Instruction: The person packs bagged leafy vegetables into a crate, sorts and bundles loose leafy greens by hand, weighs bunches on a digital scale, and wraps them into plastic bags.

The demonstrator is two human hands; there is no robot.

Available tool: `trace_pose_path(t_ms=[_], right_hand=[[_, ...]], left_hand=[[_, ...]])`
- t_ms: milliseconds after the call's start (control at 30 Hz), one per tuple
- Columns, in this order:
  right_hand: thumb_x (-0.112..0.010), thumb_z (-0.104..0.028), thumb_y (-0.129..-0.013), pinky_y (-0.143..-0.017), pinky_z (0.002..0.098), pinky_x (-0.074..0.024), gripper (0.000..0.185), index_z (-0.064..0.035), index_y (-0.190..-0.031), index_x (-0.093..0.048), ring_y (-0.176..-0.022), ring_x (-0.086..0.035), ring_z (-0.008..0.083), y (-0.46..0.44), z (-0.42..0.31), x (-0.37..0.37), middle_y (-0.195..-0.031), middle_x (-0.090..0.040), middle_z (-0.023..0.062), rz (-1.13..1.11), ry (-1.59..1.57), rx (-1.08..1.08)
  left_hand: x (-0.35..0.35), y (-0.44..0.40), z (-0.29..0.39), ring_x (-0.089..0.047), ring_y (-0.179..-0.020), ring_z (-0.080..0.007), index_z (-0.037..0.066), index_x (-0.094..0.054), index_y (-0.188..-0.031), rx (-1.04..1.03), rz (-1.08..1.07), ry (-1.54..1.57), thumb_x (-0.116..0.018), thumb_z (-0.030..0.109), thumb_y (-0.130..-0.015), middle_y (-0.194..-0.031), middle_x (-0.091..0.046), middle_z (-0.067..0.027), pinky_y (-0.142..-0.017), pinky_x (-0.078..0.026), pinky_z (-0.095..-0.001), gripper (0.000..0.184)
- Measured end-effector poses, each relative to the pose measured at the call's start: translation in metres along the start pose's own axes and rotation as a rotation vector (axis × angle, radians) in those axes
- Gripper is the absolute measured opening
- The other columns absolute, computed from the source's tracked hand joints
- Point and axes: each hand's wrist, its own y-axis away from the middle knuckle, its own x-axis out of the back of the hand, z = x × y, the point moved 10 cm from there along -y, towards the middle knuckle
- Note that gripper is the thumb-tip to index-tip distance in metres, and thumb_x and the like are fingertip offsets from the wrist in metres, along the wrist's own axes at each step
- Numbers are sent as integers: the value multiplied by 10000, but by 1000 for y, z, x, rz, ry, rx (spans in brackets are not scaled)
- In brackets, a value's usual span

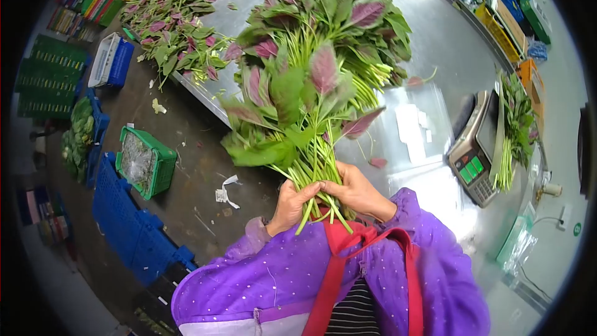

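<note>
My left hand [292, 204] and my right hand [359, 191] are both closed round the stems of one bunch of leafy greens [289, 109], close in front of my body. Its green and purple leaves point away from me, and the stem ends stick out below my fingers. Beyond it, a larger pile of the same greens [373, 31] lies on the metal table [429, 31]. At the right, another bunch [516, 118] rests on a digital scale [474, 165].
Loose leaves and stems [180, 37] cover the table's left end. On the floor at left stand a green crate [163, 171] with a plastic bag inside, blue crates [124, 211] and a white-and-blue box [118, 62]. More crates [497, 31] line the far right.
</note>
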Motion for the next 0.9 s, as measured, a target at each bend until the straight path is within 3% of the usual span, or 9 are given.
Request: trace_pose_path(t_ms=[33,167,267,300,467,600,633,733,900], right_hand=[[-565,-113,-866,-689,345,-498,276,61,-1071,-504,-781,-639,227,6,-21,6,-899,-643,157,102,367,234],[-581,-220,-821,-553,507,-449,334,50,-978,-464,-646,-577,458,8,-37,18,-693,-592,261,231,827,164],[-589,-228,-811,-545,505,-448,350,44,-988,-460,-650,-592,438,15,-61,11,-710,-596,252,316,1103,159],[-656,-217,-768,-581,467,-479,492,23,-1161,-482,-686,-609,405,20,-66,13,-754,-610,219,377,1150,152],[-615,-230,-817,-610,429,-470,327,-11,-1048,-540,-733,-609,354,36,-77,26,-802,-606,182,354,839,377],[-626,-166,-827,-638,340,-477,276,-24,-1061,-589,-743,-614,253,24,-81,68,-890,-607,134,441,610,417],[-593,-84,-857,-747,260,-464,279,23,-1113,-560,-855,-578,139,18,-93,63,-1008,-604,91,393,626,438],[-595,-90,-867,-762,254,-454,303,30,-1139,-538,-895,-560,118,-20,-44,54,-1033,-587,72,75,176,116],[-579,-54,-854,-663,253,-466,104,25,-922,-571,-701,-572,100,-11,-32,68,-804,-612,43,203,224,195]], left_hand=[[-3,-1,-5,-622,-866,-153,-5,-492,-1181,-4,0,95,-590,123,-869,-1028,-615,-90,-727,-519,-266,351],[-39,-15,-14,-564,-1068,-225,-2,-455,-1228,190,-164,525,-545,98,-889,-1191,-553,-127,-941,-449,-361,366],[-63,-30,-13,-417,-1257,-271,47,-468,-1248,218,-185,638,-551,92,-882,-1324,-470,-139,-1069,-325,-422,378],[-60,-35,-15,-400,-1270,-289,58,-474,-1246,180,-195,603,-555,97,-876,-1336,-460,-144,-1079,-307,-443,381],[-60,-41,-13,-429,-1249,-302,64,-564,-1121,129,-215,676,-569,51,-825,-1273,-518,-149,-1081,-305,-469,297],[-50,-37,-27,-548,-1097,-281,50,-538,-1094,179,-209,724,-568,55,-832,-1103,-601,-124,-1010,-398,-457,263],[-47,-36,-29,-566,-1044,-271,53,-536,-1098,180,-194,687,-567,59,-836,-1062,-608,-112,-976,-422,-449,264],[-40,-34,-30,-620,-883,-242,62,-531,-1112,180,-159,575,-564,73,-849,-939,-626,-77,-873,-491,-426,265],[-25,-30,-23,-603,-748,-194,6,-512,-1115,110,-47,484,-581,69,-839,-851,-596,-85,-704,-523,-371,290]])
